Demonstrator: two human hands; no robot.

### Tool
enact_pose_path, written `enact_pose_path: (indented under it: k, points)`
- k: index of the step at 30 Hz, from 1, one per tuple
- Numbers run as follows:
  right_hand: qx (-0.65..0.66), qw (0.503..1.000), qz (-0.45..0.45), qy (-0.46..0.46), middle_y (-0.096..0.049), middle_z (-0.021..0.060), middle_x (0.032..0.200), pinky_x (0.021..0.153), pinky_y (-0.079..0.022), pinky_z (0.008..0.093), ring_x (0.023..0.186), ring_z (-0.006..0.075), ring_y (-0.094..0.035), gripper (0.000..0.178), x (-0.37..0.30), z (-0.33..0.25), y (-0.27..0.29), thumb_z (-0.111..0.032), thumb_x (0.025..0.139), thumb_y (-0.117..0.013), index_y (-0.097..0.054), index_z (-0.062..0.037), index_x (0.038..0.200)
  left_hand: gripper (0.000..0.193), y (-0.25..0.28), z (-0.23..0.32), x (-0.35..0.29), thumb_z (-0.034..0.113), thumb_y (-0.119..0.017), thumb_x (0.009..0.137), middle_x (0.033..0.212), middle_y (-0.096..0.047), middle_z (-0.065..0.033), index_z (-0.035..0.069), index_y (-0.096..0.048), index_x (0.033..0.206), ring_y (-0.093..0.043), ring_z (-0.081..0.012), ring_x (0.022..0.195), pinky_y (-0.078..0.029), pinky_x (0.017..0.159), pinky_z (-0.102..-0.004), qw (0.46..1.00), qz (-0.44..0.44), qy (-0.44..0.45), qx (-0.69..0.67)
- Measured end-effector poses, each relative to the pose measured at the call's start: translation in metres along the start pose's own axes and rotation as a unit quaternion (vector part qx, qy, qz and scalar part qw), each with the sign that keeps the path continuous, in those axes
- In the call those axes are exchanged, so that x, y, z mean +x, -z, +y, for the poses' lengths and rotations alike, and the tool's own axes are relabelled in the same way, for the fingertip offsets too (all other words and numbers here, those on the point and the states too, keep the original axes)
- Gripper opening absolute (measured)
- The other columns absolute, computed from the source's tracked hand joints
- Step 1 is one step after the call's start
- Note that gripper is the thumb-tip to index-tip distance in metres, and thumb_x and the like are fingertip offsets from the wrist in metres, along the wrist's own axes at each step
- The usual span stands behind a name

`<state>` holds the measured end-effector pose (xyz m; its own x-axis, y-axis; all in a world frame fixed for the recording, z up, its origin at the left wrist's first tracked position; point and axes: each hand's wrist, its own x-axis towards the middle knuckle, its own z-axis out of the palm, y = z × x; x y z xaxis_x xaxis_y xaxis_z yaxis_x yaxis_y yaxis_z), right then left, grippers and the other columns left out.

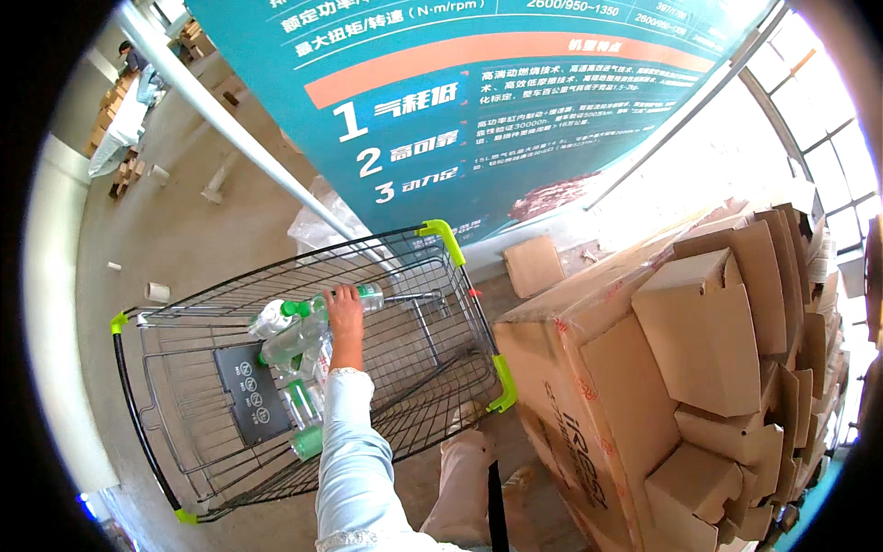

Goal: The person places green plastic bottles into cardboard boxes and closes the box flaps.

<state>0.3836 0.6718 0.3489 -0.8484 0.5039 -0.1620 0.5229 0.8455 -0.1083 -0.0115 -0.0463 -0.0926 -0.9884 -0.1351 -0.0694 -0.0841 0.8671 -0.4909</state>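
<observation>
My left hand (345,311) reaches down into a wire shopping cart (432,267). Its fingers are closed over a clear plastic bottle (371,296) with a green cap, which lies on its side. Against that bottle rests another clear plastic bottle (285,344), also lying down. A white bottle (269,319) is beside their caps. More bottles with green parts, such as the green-ended bottle (307,442), lie toward the near side of the cart, partly overlapping. The hand hides the middle of the gripped bottle. My right hand is out of view.
A large cardboard box (598,414) holding several folded cartons (699,331) stands right of the cart. Beyond the cart rises a teal printed banner (414,120) on a metal pole (221,120). A flat cardboard piece (533,265) lies on the floor. A person (133,57) is far left.
</observation>
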Motion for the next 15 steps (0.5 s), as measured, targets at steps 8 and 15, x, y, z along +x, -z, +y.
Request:
enact_pose_path:
  k: [8,15]
  points:
    - [0.234,0.967,0.016,-0.1,-0.065,0.0127,0.08,0.062,-0.046,0.036,0.072,0.0182,-0.056,0.017,0.004,0.034,-0.016,-0.002,0.083,-0.07,-0.067,0.0078,0.097,0.032,0.02,0.004,-0.003,0.017,-0.055,0.088,0.126,-0.055,-0.008,0.01,-0.062,0.118,-0.048,-0.0262,0.12,-0.037,0.102,-0.0506,0.991,-0.104,-0.022,-0.086]
    - [0.181,0.981,0.054,0.05,-0.05,0.01,0.063,0.057,-0.043,0.0357,0.059,0.0172,-0.046,0.01,0.007,0.058,-0.036,-0.001,0.084,-0.067,-0.065,0.0082,0.081,0.031,0.002,-0.008,-0.018,0.021,-0.051,0.092,0.127,-0.06,-0.0099,0.012,-0.064,0.119,-0.047,-0.0311,0.129,-0.029,0.111,-0.0562,0.985,-0.08,0.013,-0.15]
